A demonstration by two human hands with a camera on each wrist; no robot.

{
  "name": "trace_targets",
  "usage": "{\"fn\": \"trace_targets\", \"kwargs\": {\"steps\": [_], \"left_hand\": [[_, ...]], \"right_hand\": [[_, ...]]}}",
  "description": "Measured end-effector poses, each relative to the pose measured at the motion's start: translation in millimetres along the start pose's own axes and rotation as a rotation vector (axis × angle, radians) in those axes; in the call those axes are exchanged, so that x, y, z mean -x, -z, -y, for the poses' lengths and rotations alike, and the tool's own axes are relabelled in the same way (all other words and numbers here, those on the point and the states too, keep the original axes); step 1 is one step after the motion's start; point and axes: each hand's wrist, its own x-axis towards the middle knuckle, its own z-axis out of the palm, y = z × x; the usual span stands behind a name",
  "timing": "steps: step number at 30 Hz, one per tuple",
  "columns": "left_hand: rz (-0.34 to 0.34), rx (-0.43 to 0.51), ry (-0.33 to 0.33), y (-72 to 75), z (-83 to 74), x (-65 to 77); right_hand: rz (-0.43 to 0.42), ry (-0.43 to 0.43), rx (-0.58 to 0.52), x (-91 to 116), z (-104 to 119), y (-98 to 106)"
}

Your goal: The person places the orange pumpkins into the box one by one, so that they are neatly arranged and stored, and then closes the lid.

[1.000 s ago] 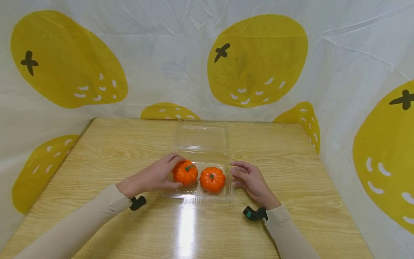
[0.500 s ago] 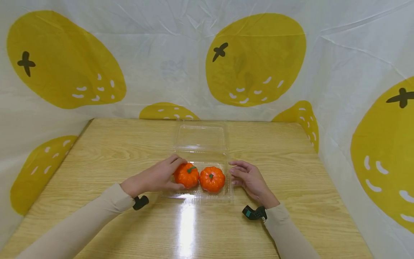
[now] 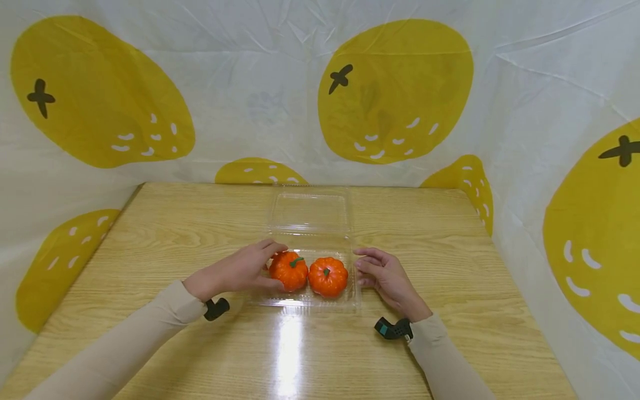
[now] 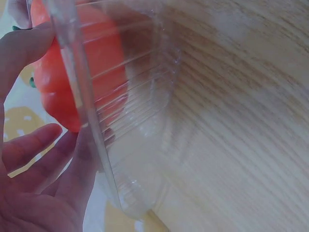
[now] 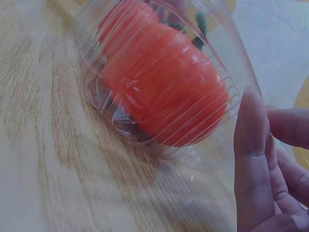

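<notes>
Two shiny orange toy pumpkins with green stems sit side by side in the base of a clear plastic clamshell container point(image 3: 310, 303). My left hand point(image 3: 235, 272) is at the left pumpkin point(image 3: 288, 272). Its thumb and fingers are spread on either side, with a gap at the palm; whether the fingertips touch is unclear. In the left wrist view its fingers point(image 4: 31, 147) lie loosely spread by the container's rim. My right hand point(image 3: 392, 280) is beside the right pumpkin point(image 3: 328, 277), pinching the container's right rim between thumb and fingers point(image 5: 251, 154).
The container's lid point(image 3: 311, 211) lies folded back flat toward the far edge of the wooden table point(image 3: 425, 233). Behind and at the sides hangs a white cloth point(image 3: 260, 83) with large yellow fruit prints. A dark camera is strapped at each wrist.
The left pumpkin has shifted slightly right, up to the other one, with its stem turned. My left hand moved right with it, then loosened a little. My right hand keeps its place.
</notes>
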Motion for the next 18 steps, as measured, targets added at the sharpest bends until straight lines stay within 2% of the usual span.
{"fn": "trace_targets", "kwargs": {"steps": [10,18], "left_hand": [[0.002,-0.01,0.002,5.5,0.1,2.2],[-0.016,0.035,-0.001,10.3,3.0,5.1]], "right_hand": [[0.003,-0.002,0.0,-0.3,0.0,-0.1],[0.003,-0.009,-0.005,-0.5,-0.7,0.1]]}}
